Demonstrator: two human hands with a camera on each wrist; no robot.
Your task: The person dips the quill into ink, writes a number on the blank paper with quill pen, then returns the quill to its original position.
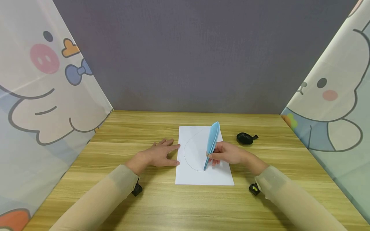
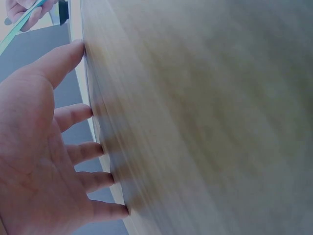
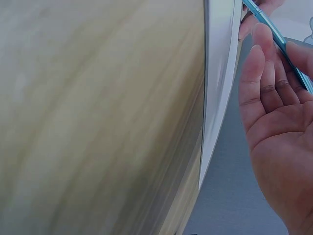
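Note:
A white sheet of paper [image 1: 185, 178] lies on the table with a thin dark curved line on it, like the left half of an oval. My right hand [image 1: 226, 153] pinches a light-blue feather pen [image 1: 213, 138] between thumb and fingers. The pen leans slightly, feather up, its tip at the lower end of the curve. In the right wrist view the pen's shiny blue barrel [image 3: 274, 32] runs past the fingertips. My left hand [image 1: 162, 154] rests palm down with fingers spread, thumb and index fingertips at the paper's left edge.
A small black oval object with a short tab [image 1: 245, 138] lies to the right of the paper. The wooden table [image 1: 138, 122] meets a grey panel [image 1: 196, 64] at the back. Cartoon-printed sheets [image 1: 83, 109] stand along both sides.

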